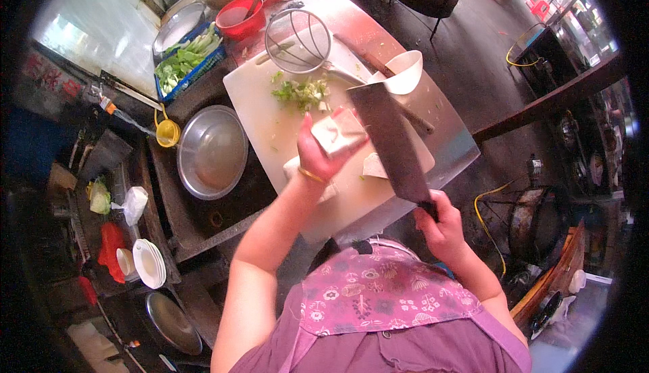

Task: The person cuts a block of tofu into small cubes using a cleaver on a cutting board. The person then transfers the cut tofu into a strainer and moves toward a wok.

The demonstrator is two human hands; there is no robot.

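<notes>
My left hand [319, 155] holds a pale white block, perhaps tofu [338, 132], on its upturned palm and fingers, above a white cutting board [268, 135]. In my right hand [442, 223] is the handle of a broad cleaver [393, 142], its blade raised and slanting across the board's right part. Another pale piece [375, 166] lies on the board, partly behind the blade. More pale pieces lie under my left wrist, partly hidden. Chopped green vegetable [303, 93] forms a small heap beyond my left hand.
A mesh strainer [298, 41] and a white bowl [405, 73] lie at the board's far side. To the left are a metal basin [213, 152] in a sink, a yellow ladle [168, 133] and a blue basket [195, 71] of greens. A red bowl [241, 18] stands farther back.
</notes>
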